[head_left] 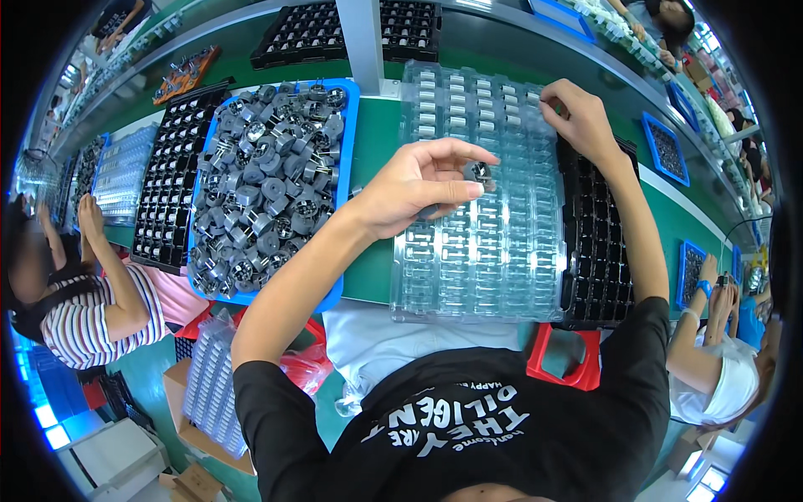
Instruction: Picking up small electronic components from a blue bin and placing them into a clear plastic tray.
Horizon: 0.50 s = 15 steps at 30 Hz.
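My left hand (410, 188) is raised over the left side of a clear plastic tray (519, 284). Between its thumb and forefinger is a small round grey component with metal pins (480, 173). Another dark grey piece (428, 212) shows partly under the curled fingers. At the tray's far right corner, my right hand (579, 121) has its thumb and forefinger pinched at a small white cylinder (533, 98). More white cylinders (455, 99) sit in the tray's far rows, while its nearer pockets show see-through plastic.
A blue bin (351, 142) heaped with grey pinned components stands on the left. Black pocketed trays lie under my right forearm (598, 251), beyond the bin (180, 167) and behind a metal post (361, 42). A red frame (542, 360) is at the near edge. Co-workers sit on both sides.
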Each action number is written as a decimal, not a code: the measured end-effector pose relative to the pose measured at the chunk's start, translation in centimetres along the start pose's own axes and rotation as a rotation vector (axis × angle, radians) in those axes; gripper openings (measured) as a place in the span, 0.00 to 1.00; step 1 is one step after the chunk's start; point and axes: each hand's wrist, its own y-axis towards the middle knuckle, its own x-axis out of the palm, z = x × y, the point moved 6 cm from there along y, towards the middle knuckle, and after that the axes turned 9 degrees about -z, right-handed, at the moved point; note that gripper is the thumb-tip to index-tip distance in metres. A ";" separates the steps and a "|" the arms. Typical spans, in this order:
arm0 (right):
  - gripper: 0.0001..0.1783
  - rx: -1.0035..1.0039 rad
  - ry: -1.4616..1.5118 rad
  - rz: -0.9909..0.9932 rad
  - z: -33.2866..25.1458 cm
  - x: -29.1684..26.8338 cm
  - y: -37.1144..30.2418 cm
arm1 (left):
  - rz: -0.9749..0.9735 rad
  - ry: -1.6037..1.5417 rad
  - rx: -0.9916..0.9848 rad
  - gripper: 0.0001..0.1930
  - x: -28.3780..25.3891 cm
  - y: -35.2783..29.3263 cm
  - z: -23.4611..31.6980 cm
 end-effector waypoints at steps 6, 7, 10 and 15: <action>0.10 -0.003 0.724 0.014 -9.3 -0.7 -1.1 | 0.086 0.001 0.040 0.20 -0.5 -0.2 0.0; 0.12 -0.096 0.667 0.013 -10.5 -0.8 -1.1 | 0.085 -0.001 0.033 0.20 -0.7 -0.2 -0.3; 0.16 -0.142 0.536 0.011 -12.4 -1.1 -1.6 | 0.081 0.032 0.041 0.20 -0.6 -0.1 -0.7; 0.18 -0.237 0.342 0.038 -13.5 -1.3 -2.4 | 0.103 0.162 0.042 0.20 0.0 0.0 -0.3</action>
